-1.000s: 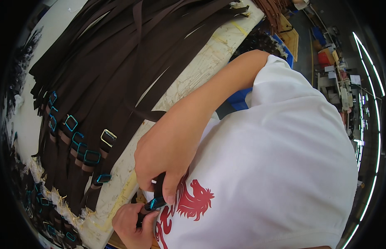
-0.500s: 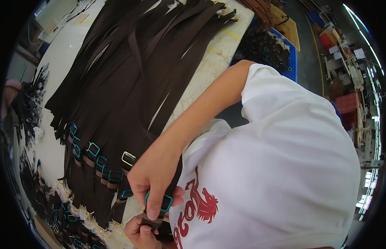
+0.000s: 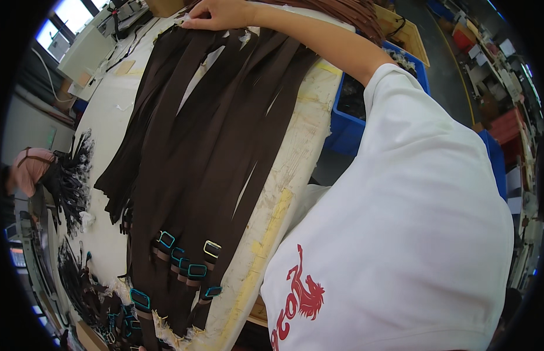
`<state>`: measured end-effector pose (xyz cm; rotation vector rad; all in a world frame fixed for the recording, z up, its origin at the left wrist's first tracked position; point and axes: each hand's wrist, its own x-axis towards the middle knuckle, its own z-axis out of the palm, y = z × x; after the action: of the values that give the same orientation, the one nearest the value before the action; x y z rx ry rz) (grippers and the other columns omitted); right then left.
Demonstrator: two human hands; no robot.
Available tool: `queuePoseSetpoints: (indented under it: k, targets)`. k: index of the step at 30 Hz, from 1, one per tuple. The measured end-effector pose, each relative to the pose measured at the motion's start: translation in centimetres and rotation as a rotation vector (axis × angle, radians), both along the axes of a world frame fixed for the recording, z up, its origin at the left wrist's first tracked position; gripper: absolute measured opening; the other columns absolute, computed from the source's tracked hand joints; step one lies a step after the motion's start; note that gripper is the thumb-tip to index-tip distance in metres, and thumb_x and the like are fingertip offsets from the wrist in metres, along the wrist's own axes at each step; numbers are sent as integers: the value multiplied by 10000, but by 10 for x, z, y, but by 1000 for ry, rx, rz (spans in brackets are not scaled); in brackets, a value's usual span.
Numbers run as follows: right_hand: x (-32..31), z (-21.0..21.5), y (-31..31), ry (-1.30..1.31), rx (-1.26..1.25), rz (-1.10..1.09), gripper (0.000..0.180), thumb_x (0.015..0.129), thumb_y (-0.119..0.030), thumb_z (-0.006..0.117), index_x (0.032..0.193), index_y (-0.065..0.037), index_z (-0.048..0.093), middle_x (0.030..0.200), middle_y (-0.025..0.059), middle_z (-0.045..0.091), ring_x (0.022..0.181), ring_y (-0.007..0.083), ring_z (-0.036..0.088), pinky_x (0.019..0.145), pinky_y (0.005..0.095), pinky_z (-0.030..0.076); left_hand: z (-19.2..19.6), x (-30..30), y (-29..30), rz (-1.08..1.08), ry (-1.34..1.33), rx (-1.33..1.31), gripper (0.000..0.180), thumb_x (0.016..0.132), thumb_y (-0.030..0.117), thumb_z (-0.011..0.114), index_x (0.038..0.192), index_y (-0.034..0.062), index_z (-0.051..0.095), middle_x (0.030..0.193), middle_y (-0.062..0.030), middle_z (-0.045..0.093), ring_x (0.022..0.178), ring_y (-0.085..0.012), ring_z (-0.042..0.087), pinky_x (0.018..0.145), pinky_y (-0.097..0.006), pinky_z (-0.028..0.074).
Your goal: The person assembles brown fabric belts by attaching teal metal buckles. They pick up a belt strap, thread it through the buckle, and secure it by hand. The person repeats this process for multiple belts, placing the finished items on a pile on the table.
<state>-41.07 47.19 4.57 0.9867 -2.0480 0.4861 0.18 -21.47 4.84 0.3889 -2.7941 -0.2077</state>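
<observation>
Dark brown belts [image 3: 207, 134] lie lengthwise in a layered pile on the pale worktable. My right hand [image 3: 219, 14] reaches to their far end, its fingers pinched on the end of a belt near the pile's upper left corner. That belt [image 3: 167, 117] seems to run down over the pile. At the near end, a teal-rimmed buckle [image 3: 140, 299] sits at the left, apart from several other buckles [image 3: 196, 270], one of them yellowish [image 3: 212, 248]. Only a sliver of what may be my left hand [image 3: 142, 348] shows at the lower edge; its fingers are hidden.
The worktable's edge [image 3: 266, 234] carries yellow tape. More buckled straps [image 3: 117, 316] lie at the lower left. A blue bin [image 3: 348, 126] of dark pieces stands beyond the table's right edge. Reddish-brown strips [image 3: 348, 17] lie at the top. A person in pink [image 3: 35, 167] bends at the far left.
My right hand has moved from the buckle at the near end up to the far end of the belts. My left hand has dropped almost out of view. The view has shifted too.
</observation>
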Motion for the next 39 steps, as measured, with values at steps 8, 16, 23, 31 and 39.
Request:
queuePoseSetpoints:
  k: [8,16,23,31,39]
  targets:
    - [-55,-52,54,-761,-483,-184,434,964,-512,772,768,-124,766,713,-71,676,570,16,534,517,211,395,-35,-71,14,-267,79,68,408,1064,208,702,745,-44,671,618,-183,548,539,-269,447,554,-439,415]
    - [-51,34,100,-397,-850,133,412,1016,-322,691,736,-27,755,689,22,707,625,107,603,605,284,444,-100,-94,28,-417,65,-236,548,1117,343,616,639,79,572,541,-118,462,453,-289,435,460,-446,357]
    - [-21,31,112,112,24,-457,381,958,-362,694,768,-38,759,762,116,779,658,268,710,613,464,504,-113,-95,27,-386,159,-327,510,1094,354,652,674,68,614,588,-117,505,499,-284,473,477,-426,411]
    - [-26,-88,44,-284,150,-397,208,958,-286,728,1018,-94,779,964,126,769,931,327,744,815,449,575,-141,-104,13,-326,92,-236,390,1063,242,680,775,-7,593,698,-130,584,617,-294,576,572,-447,409]
    - [-14,-144,-322,-359,389,175,333,977,-395,721,1031,-68,756,992,128,758,995,357,740,826,501,576,-150,-98,32,-364,93,0,311,1016,135,716,784,-9,569,687,-181,543,613,-362,529,589,-479,398]
